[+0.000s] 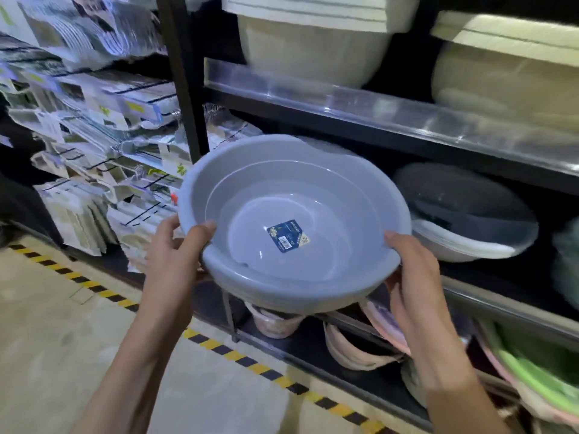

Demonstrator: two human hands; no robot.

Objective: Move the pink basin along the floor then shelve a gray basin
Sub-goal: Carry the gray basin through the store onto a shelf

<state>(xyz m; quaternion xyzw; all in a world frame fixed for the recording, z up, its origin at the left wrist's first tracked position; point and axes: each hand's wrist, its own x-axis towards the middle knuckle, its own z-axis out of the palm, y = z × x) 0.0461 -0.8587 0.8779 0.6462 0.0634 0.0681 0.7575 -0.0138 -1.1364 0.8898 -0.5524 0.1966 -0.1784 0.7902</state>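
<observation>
Hands on one gray basin (294, 220), held in mid-air at frame centre, in front of the black shelving unit (188, 73). Left hand (175, 245) grips the rim at 9 o'clock of the basin: thumb hooked over the lip and lying inside, fingers closed round the outer wall. Right hand (413, 270) grips the rim at 3 o'clock: thumb on top of the lip, fingers curled underneath. Basin tilted, mouth toward the camera; near edge lower than far edge. Blue square label (286, 234) stuck to the inside bottom. A second rim seems to show behind the far edge, so it may be a nested pair; blur prevents a firm reading. At 3 o'clock of the basin, on the middle shelf, a dark gray basin stack (463, 208) lies tilted. At 12 to 2 o'clock, the upper shelf carries pale white basins (313, 42). At 5 o'clock, the bottom shelf holds pink basins (354, 349) standing on edge. At 7 o'clock, yellow-black hazard tape (94, 288) runs along the floor (47, 339). At 10 o'clock, hanging packaged goods (94, 120), badly smeared.
</observation>
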